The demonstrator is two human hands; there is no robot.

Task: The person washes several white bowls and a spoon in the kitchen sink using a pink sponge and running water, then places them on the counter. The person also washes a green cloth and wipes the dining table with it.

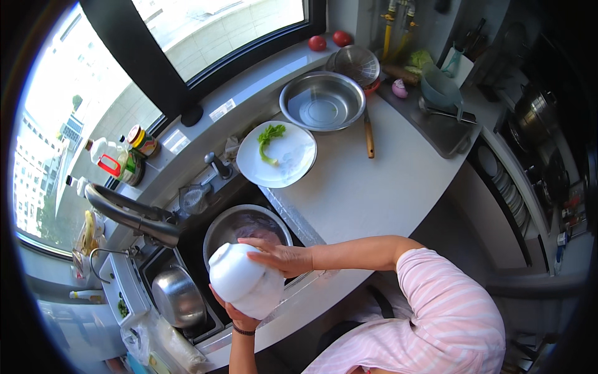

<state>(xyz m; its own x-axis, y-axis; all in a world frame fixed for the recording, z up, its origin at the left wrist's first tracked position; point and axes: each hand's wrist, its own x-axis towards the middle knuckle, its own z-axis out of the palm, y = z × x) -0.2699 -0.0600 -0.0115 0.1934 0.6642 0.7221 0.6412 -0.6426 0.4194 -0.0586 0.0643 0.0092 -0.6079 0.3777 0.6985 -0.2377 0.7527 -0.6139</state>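
My right hand (280,259) presses its spread fingers against the upper side of a white bowl (233,271). Below, my left hand (238,318) supports the lower left part. The bowl is tipped over with its foot ring towards the tap. A second white rounded piece (264,297) meets it along a rim line; I cannot tell whether this is another bowl. Both are held over the front edge of the sink. Partly behind them, a steel basin (212,229) stands in the sink, with a pinkish mass (261,231) inside, perhaps raw meat.
A curved tap (135,217) reaches over the sink beside an overturned steel pot (177,297). On the counter are a white plate (294,161) with a celery sprig (268,142), a steel bowl (322,100) and a wooden handle (369,138). Bottles (117,161) line the sill.
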